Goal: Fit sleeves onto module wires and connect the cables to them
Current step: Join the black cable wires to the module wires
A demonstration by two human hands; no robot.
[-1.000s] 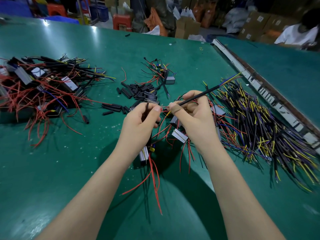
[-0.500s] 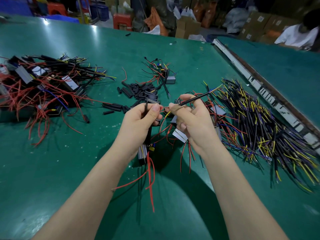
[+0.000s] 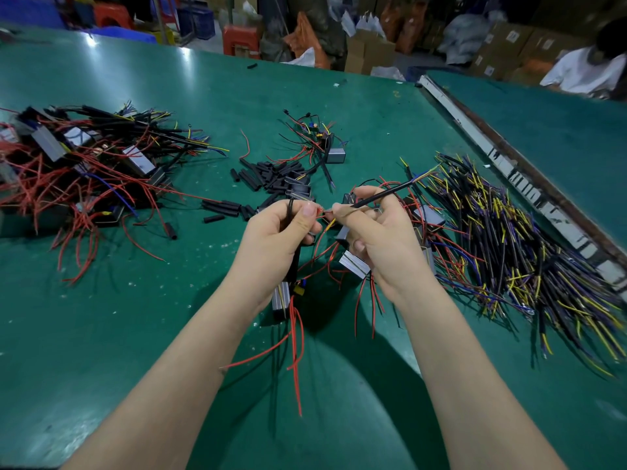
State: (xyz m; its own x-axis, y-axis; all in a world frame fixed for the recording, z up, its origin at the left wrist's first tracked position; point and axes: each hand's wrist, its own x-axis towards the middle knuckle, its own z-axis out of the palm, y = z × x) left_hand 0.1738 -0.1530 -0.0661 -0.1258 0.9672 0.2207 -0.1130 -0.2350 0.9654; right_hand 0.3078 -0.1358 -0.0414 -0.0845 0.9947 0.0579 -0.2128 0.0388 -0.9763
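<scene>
My left hand (image 3: 278,232) pinches a red module wire between thumb and forefinger, with a black sleeve running through the fist. Below that hand hangs a small grey module (image 3: 281,298) with red wires trailing down. My right hand (image 3: 376,239) pinches a black cable (image 3: 383,195) whose yellow and blue ends point up to the right. The fingertips of both hands nearly meet over the middle of the green table (image 3: 101,317). A second grey module (image 3: 354,264) lies under my right palm.
Loose black sleeves (image 3: 271,179) lie just beyond my hands. A heap of wired modules (image 3: 84,164) fills the left, a heap of black cables (image 3: 509,249) the right. One more module (image 3: 334,154) sits farther back. A metal rail (image 3: 509,164) borders the table on the right, and a person in white (image 3: 590,71) sits beyond it.
Both hands have drawn closer together, the thumb tips now almost touching. The black cable's free end has dipped lower, and the hanging module's red wires have swung slightly.
</scene>
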